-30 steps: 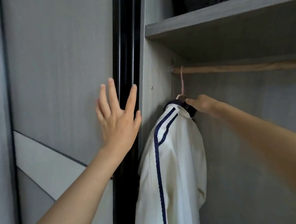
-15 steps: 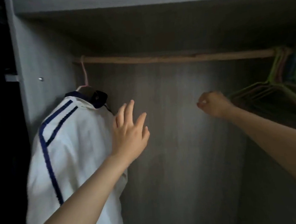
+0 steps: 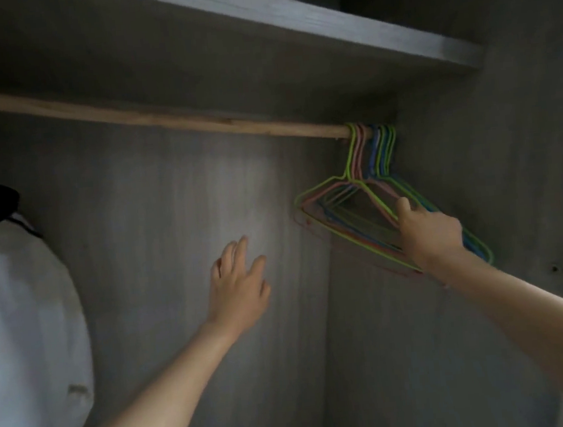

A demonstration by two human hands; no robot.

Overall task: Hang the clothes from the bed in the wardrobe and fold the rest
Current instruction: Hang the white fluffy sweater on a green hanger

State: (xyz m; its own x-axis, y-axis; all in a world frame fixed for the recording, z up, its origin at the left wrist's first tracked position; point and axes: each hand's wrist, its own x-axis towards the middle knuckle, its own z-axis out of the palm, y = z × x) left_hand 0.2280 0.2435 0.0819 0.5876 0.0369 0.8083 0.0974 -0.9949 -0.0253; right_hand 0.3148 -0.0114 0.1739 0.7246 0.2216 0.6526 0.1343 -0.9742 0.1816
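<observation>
Inside the grey wardrobe a wooden rail runs from the left to the right wall. Several empty wire hangers in green, pink and blue hang bunched at the rail's right end. My right hand grips the sloping arm of the front green hanger. My left hand hovers in mid-air in front of the back panel, fingers spread and holding nothing. A white jacket with a dark collar hangs at the far left, partly cut off by the frame edge.
A grey shelf spans the wardrobe just above the rail. The right side wall stands close behind the hangers. Between the jacket and the hangers the rail is bare.
My view swung right, from the wardrobe's left edge to its right end. My right hand left the hung jacket's collar, crossed to the hangers and took hold of one. My left hand left the door and followed.
</observation>
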